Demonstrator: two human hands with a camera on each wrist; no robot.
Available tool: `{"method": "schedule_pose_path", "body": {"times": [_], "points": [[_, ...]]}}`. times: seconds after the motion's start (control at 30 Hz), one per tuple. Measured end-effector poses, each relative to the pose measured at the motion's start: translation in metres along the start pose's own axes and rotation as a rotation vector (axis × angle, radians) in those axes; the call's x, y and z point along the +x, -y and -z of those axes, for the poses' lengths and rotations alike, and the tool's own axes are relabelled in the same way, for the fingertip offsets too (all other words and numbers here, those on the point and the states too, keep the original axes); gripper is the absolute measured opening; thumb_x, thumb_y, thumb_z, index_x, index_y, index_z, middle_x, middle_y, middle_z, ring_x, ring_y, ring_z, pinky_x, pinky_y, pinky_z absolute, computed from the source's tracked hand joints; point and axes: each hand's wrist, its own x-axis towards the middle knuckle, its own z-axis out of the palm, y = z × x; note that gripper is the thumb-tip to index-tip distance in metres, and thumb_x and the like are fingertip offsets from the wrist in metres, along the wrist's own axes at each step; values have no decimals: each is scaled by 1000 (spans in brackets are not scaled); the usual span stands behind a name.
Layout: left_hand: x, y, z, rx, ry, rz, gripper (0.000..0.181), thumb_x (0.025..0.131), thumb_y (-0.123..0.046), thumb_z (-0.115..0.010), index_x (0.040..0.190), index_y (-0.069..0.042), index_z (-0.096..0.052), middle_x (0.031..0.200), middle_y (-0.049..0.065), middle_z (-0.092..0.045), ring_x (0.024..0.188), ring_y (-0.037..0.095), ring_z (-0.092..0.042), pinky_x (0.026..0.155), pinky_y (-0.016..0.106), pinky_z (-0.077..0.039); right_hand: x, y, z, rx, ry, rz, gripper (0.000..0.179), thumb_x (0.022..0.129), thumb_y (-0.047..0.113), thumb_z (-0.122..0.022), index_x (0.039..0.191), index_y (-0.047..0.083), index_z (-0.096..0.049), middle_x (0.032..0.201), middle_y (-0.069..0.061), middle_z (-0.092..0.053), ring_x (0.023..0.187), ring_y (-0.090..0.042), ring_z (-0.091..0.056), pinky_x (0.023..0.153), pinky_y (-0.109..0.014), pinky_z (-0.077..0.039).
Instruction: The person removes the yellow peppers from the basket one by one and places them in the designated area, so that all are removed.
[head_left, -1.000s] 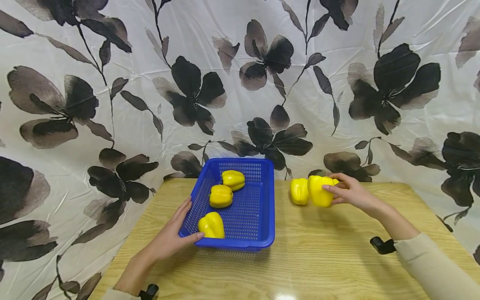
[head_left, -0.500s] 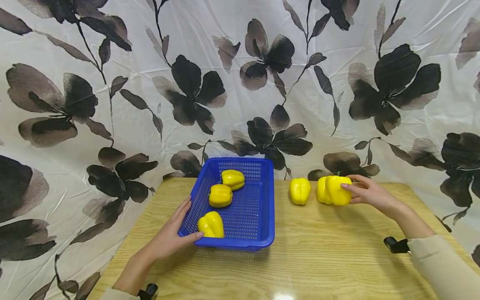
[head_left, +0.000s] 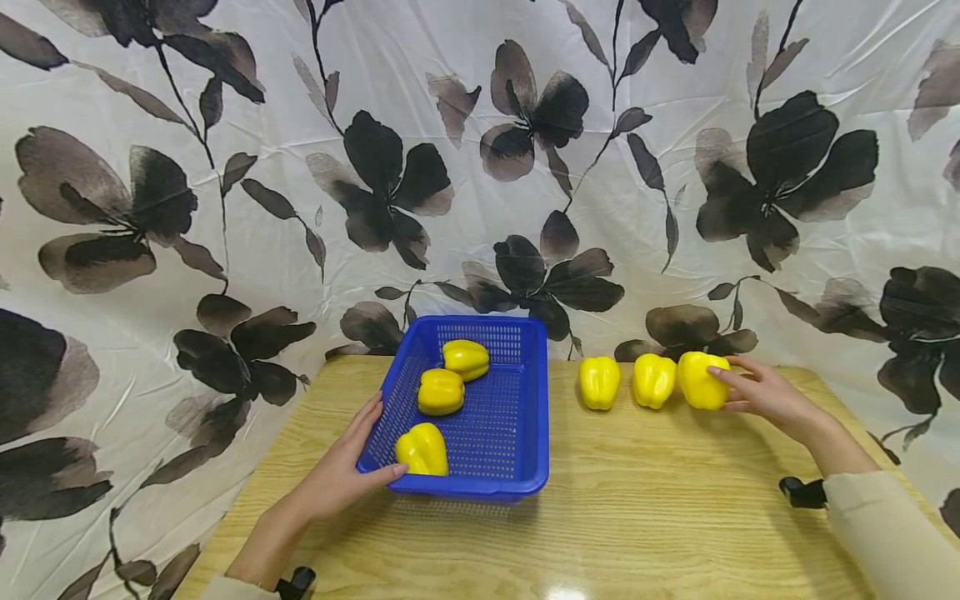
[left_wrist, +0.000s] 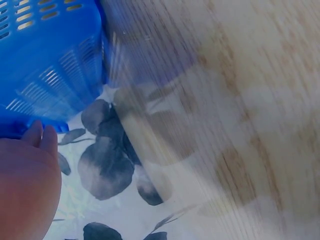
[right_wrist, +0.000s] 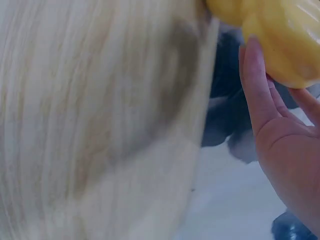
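Observation:
In the head view my right hand (head_left: pixel 767 394) holds a yellow bell pepper (head_left: pixel 701 381) by its right side, upright at the end of a row. The right wrist view shows my fingers and thumb around that pepper (right_wrist: pixel 287 47). My left hand (head_left: pixel 339 471) holds the near left corner of a blue plastic basket (head_left: pixel 542 417), thumb over the front rim, fingers along the left side. Three yellow bell peppers lie in the basket: one at the back (head_left: pixel 467 359), one in the middle (head_left: pixel 441 392) and one at the front (head_left: pixel 422 450).
Two more yellow bell peppers, one nearer the basket (head_left: pixel 599 383) and one beside the held pepper (head_left: pixel 654 381), stand on the wooden table (head_left: pixel 637 517). A floral cloth (head_left: pixel 480 208) hangs behind the table's far edge.
My right hand has carried its bell pepper rightward past the second standing pepper, to the right end of the row. My left hand and the basket have stayed in place.

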Motion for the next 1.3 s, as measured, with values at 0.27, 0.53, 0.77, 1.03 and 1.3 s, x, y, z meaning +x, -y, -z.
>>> {"method": "schedule_pose_path", "body": {"times": [0.27, 0.53, 0.77, 1.03, 1.3], "points": [[1, 1, 0, 2, 1, -1, 105, 90, -54, -73, 165, -12, -14, 173, 4, -5, 155, 43, -15, 114, 74, -21, 4, -20, 4, 38, -24, -46, 84, 109, 41, -46, 154, -18, -7, 138, -39, -42, 94, -16, -66, 89, -38, -60], [0, 0, 0, 2, 5, 4, 106, 89, -54, -74, 165, -12, -14, 173, 5, -5, 155, 44, -14, 114, 73, -21, 11, -38, 4, 49, -9, -94, 84, 110, 44, -42, 156, -16, -5, 126, -28, -53, 87, -13, -65, 85, -35, -61], [1, 1, -1, 5, 6, 12, 106, 89, -55, -73, 165, -13, -14, 173, 3, -5, 155, 44, -14, 114, 74, -20, 18, -42, 3, 54, 8, -98, 83, 111, 45, -33, 156, -15, 0, 120, -25, -53, 86, -12, -63, 83, -33, -61], [0, 1, -1, 0, 0, 3, 106, 89, -55, -74, 165, -13, -14, 173, 4, -5, 155, 43, -15, 114, 74, -21, 23, -44, 1, 48, -4, -101, 77, 112, 44, -28, 157, -14, -1, 110, -16, -51, 83, -11, -59, 75, -31, -61], [1, 1, -1, -2, 0, 1, 105, 90, -54, -73, 165, -14, -14, 173, 3, -5, 155, 43, -14, 114, 74, -21, 23, -44, 1, 33, -13, -99, 77, 112, 43, -27, 156, -14, -1, 105, -14, -49, 79, -13, -57, 72, -28, -60]]}}
